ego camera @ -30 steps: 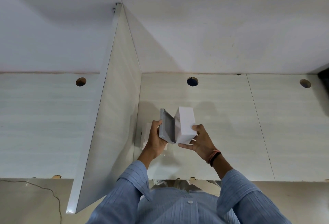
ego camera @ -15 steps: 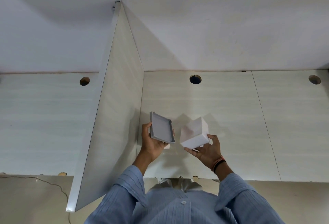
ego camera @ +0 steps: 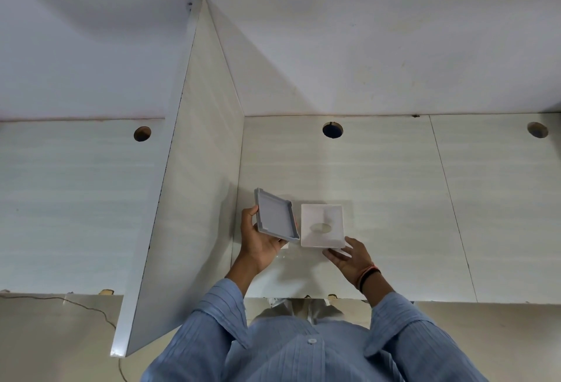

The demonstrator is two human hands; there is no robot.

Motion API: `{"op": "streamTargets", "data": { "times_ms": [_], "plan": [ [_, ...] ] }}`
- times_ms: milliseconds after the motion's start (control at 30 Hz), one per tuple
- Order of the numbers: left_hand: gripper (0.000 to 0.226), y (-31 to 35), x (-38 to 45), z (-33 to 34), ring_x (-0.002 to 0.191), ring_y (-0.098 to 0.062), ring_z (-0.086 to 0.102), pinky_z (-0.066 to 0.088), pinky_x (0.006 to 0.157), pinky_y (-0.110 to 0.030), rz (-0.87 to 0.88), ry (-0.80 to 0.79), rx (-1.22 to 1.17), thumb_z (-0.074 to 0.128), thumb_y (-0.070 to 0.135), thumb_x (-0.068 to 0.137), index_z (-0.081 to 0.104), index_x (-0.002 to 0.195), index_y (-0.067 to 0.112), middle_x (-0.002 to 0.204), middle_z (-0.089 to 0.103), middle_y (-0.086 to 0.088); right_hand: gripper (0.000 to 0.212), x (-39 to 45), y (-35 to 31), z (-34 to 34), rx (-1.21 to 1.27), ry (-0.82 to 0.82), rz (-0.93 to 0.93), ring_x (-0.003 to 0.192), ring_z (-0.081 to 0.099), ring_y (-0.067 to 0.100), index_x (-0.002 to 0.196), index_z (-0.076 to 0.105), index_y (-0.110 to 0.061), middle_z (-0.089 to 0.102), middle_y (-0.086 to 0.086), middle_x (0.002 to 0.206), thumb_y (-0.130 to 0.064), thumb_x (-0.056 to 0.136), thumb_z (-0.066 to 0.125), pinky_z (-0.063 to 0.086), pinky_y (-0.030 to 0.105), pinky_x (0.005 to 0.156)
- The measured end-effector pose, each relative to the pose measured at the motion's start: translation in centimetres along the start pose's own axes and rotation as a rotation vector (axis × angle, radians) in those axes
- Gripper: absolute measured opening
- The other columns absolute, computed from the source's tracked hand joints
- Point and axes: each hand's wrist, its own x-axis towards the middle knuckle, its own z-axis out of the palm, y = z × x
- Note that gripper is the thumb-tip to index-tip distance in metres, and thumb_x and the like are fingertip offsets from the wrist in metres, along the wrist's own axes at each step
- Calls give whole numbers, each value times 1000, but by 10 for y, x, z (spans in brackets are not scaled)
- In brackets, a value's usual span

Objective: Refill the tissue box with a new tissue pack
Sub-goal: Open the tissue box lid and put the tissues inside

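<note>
My left hand [ego camera: 258, 239] grips a grey square lid [ego camera: 274, 219], tilted with its hollow side toward me. The white tissue box [ego camera: 321, 225] rests on the pale desk [ego camera: 394, 199] just to the lid's right. Its open side faces up and the oval slot shows at its bottom; nothing is inside. My right hand [ego camera: 344, 255] is at the box's near right corner, with thumb and fingertips on it. A sliver of white pack with clear wrap [ego camera: 283, 247] peeks out under my left hand, mostly hidden.
An upright divider panel [ego camera: 194, 184] stands close on the left of my left hand. Round cable holes [ego camera: 332, 129] [ego camera: 142, 133] [ego camera: 537, 129] sit along the desk's back edge by the white wall. A thin cable [ego camera: 85, 305] runs below the desk's front edge at left.
The lid and box were together in my hands, then pulled apart. My right hand turned the box over and lowered it onto the desk; my left hand stayed raised with the lid.
</note>
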Motion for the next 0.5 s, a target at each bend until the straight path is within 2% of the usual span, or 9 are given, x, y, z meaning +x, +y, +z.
{"op": "streamTargets", "data": {
  "times_ms": [67, 133, 200, 233, 300, 333, 400, 433, 500],
  "plan": [
    [59, -1, -1, 0, 111, -37, 57, 39, 102, -54, -4, 0, -4, 52, 52, 87, 67, 127, 11, 120, 65, -20, 35, 3, 1, 0, -29, 60, 5, 93, 61, 43, 130, 46, -1, 50, 25, 124, -11, 97, 55, 56, 56, 88],
    [56, -1, 0, 1, 104, -34, 59, 40, 97, -50, -14, 1, 9, 50, 52, 89, 69, 124, 12, 116, 66, -19, 26, -1, 2, 5, -175, 183, -65, 77, 61, 35, 115, 50, 1, 58, 23, 102, -17, 97, 55, 59, 48, 72],
    [57, -2, 1, 2, 101, -32, 58, 40, 90, -47, -28, -11, 10, 50, 53, 88, 69, 124, 13, 117, 64, -18, 23, -4, -1, 11, -543, 344, -271, 66, 56, 29, 97, 58, -2, 61, 18, 89, -25, 96, 56, 53, 34, 54],
    [59, -2, 2, 2, 100, -32, 60, 41, 88, -46, -30, -22, 6, 51, 54, 88, 68, 125, 13, 118, 64, -19, 24, -6, -4, 16, -707, 347, -379, 64, 55, 29, 92, 61, -4, 63, 17, 89, -28, 95, 58, 48, 28, 50],
    [62, -4, 4, 3, 101, -35, 64, 45, 91, -47, -39, -44, -12, 49, 53, 89, 65, 131, 10, 119, 66, -21, 28, -18, -8, 33, -847, 138, -448, 59, 53, 24, 89, 66, -6, 63, 14, 83, -33, 94, 61, 45, 27, 46],
    [63, -5, 6, 5, 102, -37, 64, 46, 93, -48, -43, -50, -17, 48, 52, 90, 63, 133, 8, 119, 67, -21, 29, -23, -9, 40, -839, -15, -394, 56, 52, 22, 92, 69, -7, 63, 12, 79, -36, 94, 63, 44, 27, 45],
    [56, -6, 8, 12, 100, -33, 62, 49, 87, -43, -41, -21, 1, 45, 46, 93, 64, 129, 7, 113, 67, -20, 29, -32, -10, 56, -808, -249, -282, 54, 54, 22, 97, 69, -4, 63, 9, 73, -33, 95, 65, 45, 30, 47],
    [49, -7, 10, 14, 96, -30, 62, 49, 83, -41, -30, 7, 14, 44, 41, 94, 65, 124, 8, 107, 68, -18, 23, -33, -10, 62, -816, -314, -290, 52, 55, 22, 95, 68, -3, 62, 10, 71, -25, 96, 64, 45, 32, 49],
    [35, -8, 18, 17, 89, -27, 61, 49, 77, -38, 19, 61, 56, 45, 31, 96, 68, 112, 9, 97, 68, -14, 14, -27, -12, 70, -880, -298, -395, 49, 51, 24, 86, 64, 1, 55, 16, 67, -7, 95, 56, 44, 34, 52]
  ]
}}
